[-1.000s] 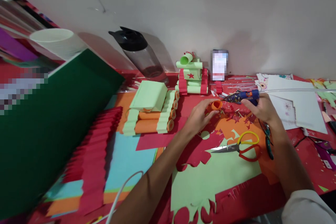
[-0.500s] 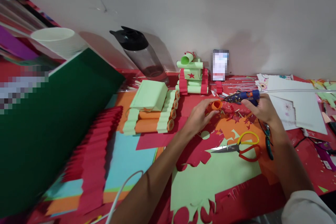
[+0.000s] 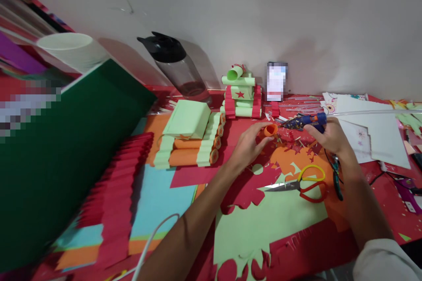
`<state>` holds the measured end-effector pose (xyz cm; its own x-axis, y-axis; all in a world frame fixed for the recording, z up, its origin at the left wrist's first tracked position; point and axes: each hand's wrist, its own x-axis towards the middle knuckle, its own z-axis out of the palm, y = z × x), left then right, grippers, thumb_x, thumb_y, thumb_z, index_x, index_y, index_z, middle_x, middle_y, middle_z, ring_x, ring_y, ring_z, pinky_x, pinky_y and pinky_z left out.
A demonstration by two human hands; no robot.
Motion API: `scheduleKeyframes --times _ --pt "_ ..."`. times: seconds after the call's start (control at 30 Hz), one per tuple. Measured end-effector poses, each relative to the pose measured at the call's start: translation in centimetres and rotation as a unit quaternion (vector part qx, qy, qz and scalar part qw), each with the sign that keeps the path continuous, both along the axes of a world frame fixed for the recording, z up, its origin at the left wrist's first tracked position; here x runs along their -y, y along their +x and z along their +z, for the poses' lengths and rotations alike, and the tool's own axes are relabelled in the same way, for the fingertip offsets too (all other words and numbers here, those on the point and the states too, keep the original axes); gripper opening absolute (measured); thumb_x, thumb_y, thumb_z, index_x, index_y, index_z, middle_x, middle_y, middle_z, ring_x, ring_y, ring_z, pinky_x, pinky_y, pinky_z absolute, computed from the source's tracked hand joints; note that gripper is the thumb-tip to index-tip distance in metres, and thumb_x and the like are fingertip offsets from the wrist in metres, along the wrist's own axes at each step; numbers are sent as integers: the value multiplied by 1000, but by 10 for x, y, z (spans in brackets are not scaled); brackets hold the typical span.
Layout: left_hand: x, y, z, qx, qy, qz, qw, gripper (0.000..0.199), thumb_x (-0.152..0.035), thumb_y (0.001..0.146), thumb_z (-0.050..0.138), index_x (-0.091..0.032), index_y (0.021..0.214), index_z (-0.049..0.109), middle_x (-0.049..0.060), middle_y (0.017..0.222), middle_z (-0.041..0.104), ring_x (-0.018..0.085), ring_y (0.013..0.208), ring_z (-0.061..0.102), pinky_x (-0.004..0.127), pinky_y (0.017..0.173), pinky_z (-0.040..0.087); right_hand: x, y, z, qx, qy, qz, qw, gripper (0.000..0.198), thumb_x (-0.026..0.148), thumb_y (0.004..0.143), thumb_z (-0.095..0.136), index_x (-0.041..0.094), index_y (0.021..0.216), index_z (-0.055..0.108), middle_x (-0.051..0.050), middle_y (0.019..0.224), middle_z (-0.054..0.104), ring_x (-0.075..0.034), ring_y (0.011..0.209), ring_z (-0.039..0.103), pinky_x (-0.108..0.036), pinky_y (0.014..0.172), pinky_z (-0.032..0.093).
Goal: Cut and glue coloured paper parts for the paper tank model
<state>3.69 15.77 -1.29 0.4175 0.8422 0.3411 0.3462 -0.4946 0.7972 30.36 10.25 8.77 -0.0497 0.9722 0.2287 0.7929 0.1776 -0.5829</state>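
Observation:
Between the thumb and fingers of my left hand (image 3: 248, 145) is a short orange paper tube (image 3: 271, 130), its open end turned toward the right. My right hand (image 3: 329, 138) grips a blue hot glue gun (image 3: 305, 120) with a clear glue stick (image 3: 369, 113) coming out of its back. The gun's nozzle points left, close to the tube's rim; whether they touch I cannot tell. Below the hands lie scissors (image 3: 300, 185) with yellow and red handles on cut light green paper (image 3: 263, 224). Pliers (image 3: 336, 179) rest beneath my right wrist.
Left of my hands sits a green and orange paper model (image 3: 189, 138). A smaller green and red one (image 3: 242, 96) stands by the wall, beside a propped phone (image 3: 276, 81). A bottle (image 3: 180, 66), a dark green board (image 3: 79, 153) and white sheets (image 3: 372, 134) are around.
The orange tube has shifted slightly left and up in my left hand, widening the gap to the nozzle a little. My right hand and the glue gun are almost unmoved.

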Motion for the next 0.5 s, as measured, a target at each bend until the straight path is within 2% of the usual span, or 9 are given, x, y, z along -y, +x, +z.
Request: scheduleKeyframes --times 0.27,0.5 --pt "-1 0 -1 15 -2 -3 1000 34 -32 98 67 -22 131 66 9 129 76 26 121 71 43 107 56 -1 2 0 -9 -12 7 1000 33 50 94 69 21 96 85 -4 78 78 -25 81 72 -32 73 54" --pt "-2 0 -1 19 -3 -6 1000 33 -32 97 67 -22 129 67 10 128 76 26 121 71 44 107 56 0 1 0 -11 -27 9 1000 34 50 95 68 21 100 85 -4 80 78 -25 80 72 -32 71 53"
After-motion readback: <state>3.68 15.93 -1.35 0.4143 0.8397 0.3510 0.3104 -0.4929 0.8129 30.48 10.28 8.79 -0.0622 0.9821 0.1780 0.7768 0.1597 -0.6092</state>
